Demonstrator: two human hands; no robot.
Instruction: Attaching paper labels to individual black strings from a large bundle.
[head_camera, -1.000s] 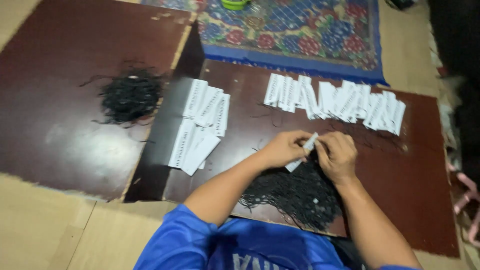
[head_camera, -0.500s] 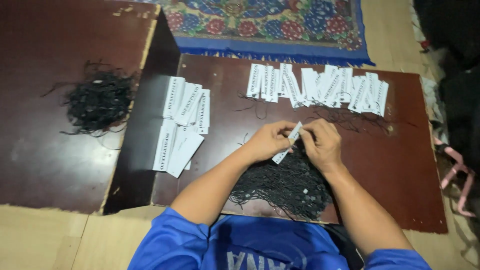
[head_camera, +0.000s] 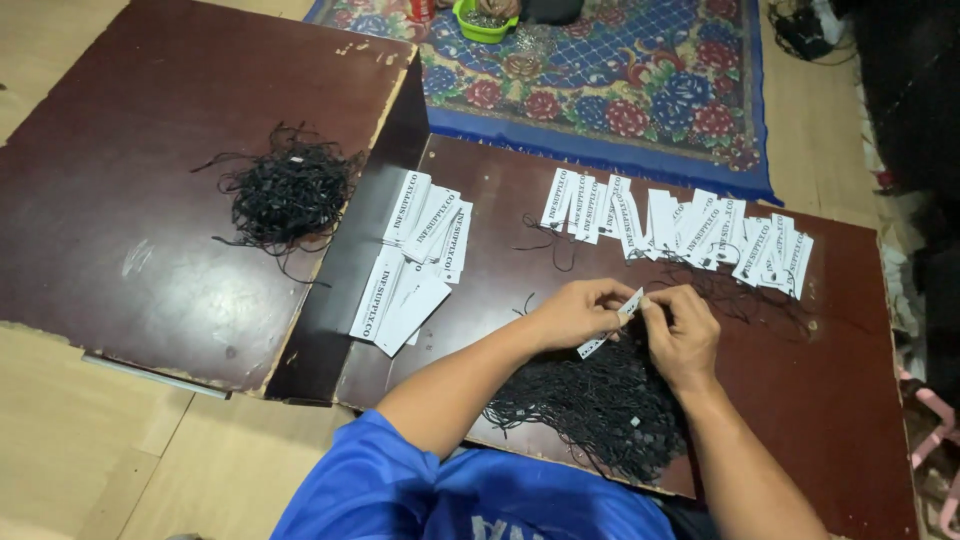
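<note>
A tangled heap of thin black cords (head_camera: 288, 193) lies on the scuffed dark-brown board (head_camera: 130, 170) at far left. Right of it, a loose fan of narrow white paper tags (head_camera: 415, 258) rests on the lower, glossy brown panel (head_camera: 850, 400). At centre, the left hand (head_camera: 572, 312) and the right hand (head_camera: 683, 333) meet over a second, larger mound of wiry black cords (head_camera: 600, 405), fingertips of both pinched closed on one slim white tag (head_camera: 612, 321) held slanted between them, just above the mound. Behind the hands, a long overlapping row of white tags (head_camera: 690, 228) stretches rightward. A floral, blue-bordered rug (head_camera: 640, 90) lies beyond.
</note>
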